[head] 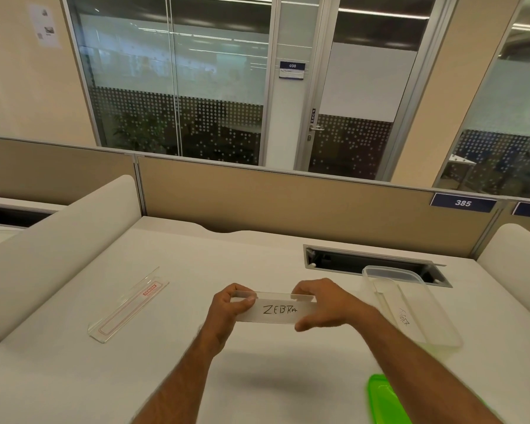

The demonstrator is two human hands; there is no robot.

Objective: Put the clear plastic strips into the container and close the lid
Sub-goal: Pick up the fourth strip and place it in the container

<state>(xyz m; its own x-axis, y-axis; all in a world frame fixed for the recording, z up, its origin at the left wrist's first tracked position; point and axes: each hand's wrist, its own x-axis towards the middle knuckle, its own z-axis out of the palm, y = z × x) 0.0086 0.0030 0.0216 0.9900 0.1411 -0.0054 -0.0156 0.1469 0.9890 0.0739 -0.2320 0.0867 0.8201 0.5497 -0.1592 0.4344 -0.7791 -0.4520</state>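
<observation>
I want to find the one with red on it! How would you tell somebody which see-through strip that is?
Start at the white desk and look to its left side, away from both hands. A clear strip lies flat there by itself. It alone has a red outline and a small red label, while the strip with ZEBRA on it has handwriting.

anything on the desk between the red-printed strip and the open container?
Head view: only the ZEBRA strip, held above the desk by the left hand and right hand. The red-printed strip lies left, the container right.
</observation>
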